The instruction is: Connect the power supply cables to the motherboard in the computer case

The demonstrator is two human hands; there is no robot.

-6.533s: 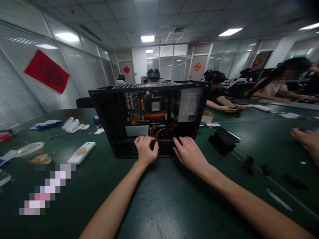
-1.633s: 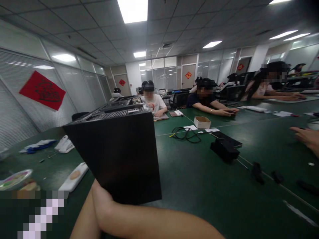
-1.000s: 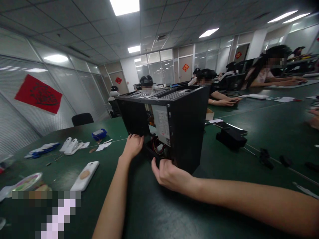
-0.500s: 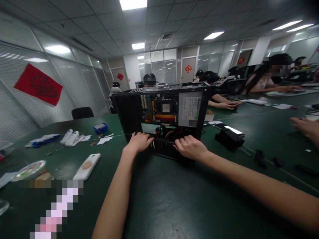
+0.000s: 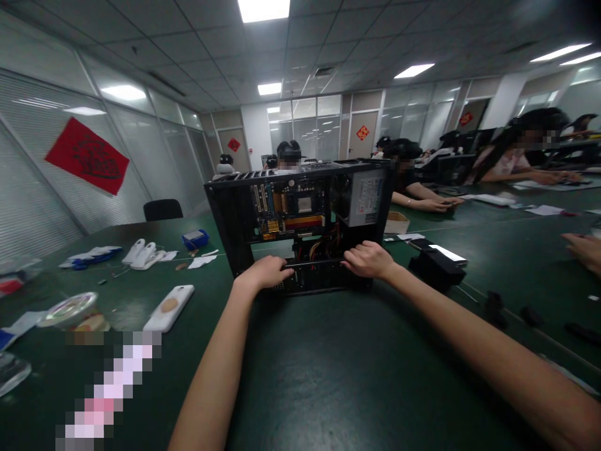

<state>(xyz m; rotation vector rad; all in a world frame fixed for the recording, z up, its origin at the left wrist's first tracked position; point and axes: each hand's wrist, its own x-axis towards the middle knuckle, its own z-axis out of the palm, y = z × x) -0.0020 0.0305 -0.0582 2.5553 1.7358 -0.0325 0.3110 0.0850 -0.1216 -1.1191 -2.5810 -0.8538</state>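
A black computer case (image 5: 225,213) stands on the green table (image 5: 328,376) with its open side toward me. Inside I see the motherboard (image 5: 287,210), a grey power supply (image 5: 366,197) at the upper right and red and yellow cables (image 5: 322,247) below. My left hand (image 5: 265,274) curls over the lower front edge of the case on the left. My right hand (image 5: 369,260) grips the same edge on the right, fingers bent over it.
A white phone (image 5: 169,307) lies left of the case, with a lidded bowl (image 5: 66,310), white gloves (image 5: 143,254) and a blue box (image 5: 195,238) farther left. A black box (image 5: 434,266) sits to the right. Other people sit at tables behind; someone's hand (image 5: 582,250) rests far right.
The case was turned about, showing a closed side, then swung back so its open side faces me. It now stands farther from me, with both hands on its lower edge.
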